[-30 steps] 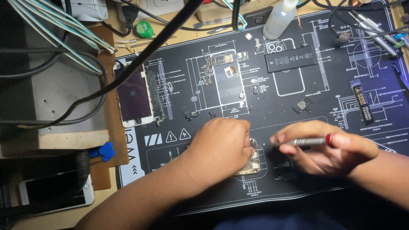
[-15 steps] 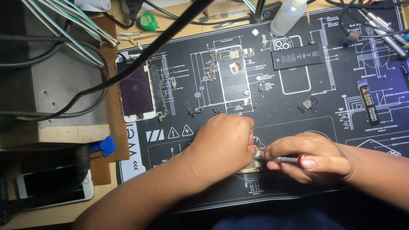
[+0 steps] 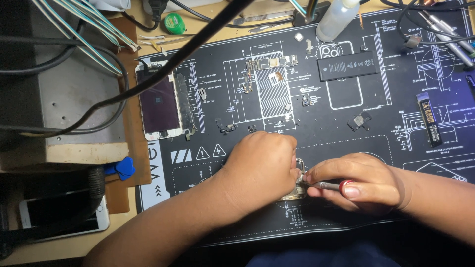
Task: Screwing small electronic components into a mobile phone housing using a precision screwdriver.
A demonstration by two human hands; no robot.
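Observation:
My left hand lies curled over a small opened phone body on the black repair mat, pinning it down and hiding most of it. My right hand grips a thin metal screwdriver with a red end, its tip pointed left into the phone body right beside my left fingers. Both hands touch near the mat's front middle.
On the mat lie a detached phone screen, a circuit board, a black battery, a dark strip and small loose parts. A white bottle, tweezers, cables, a grey block, a blue pick and a white phone surround it.
My right hand has moved left with the screwdriver, from holding it apart to putting its tip into the phone body beside my left hand. The left hand has stayed put.

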